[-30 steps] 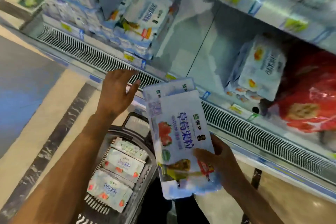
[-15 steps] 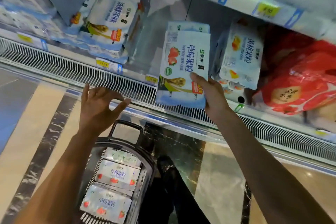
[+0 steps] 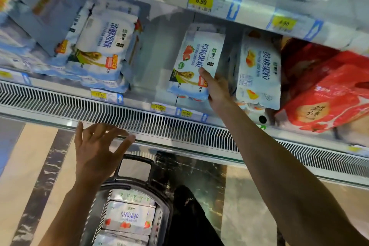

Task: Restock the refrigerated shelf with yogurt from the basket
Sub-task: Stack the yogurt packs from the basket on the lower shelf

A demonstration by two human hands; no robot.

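**Strawberry yogurt pack at the refrigerated shelf**

The strawberry yogurt pack (image 3: 196,62) is a white and pale-blue multipack printed with red strawberries, blue lettering and an orange sticker low on its face. It stands tilted on the refrigerated shelf (image 3: 143,94), its lower edge above the yellow price tags. The right hand (image 3: 216,88) grips the pack's lower right corner, thumb pressed on the front, the other fingers hidden behind. Just right of the pack stands a peach yogurt pack (image 3: 259,70), and beyond that a red bag (image 3: 329,94). Left of the pack, past a bare gap of shelf, leans a plain yogurt pack (image 3: 103,46). Below the pack, in front of the vent grille (image 3: 159,124), the left hand (image 3: 97,150) hovers empty with fingers spread. Further below, the basket (image 3: 165,205) on the floor holds more strawberry packs (image 3: 129,216).
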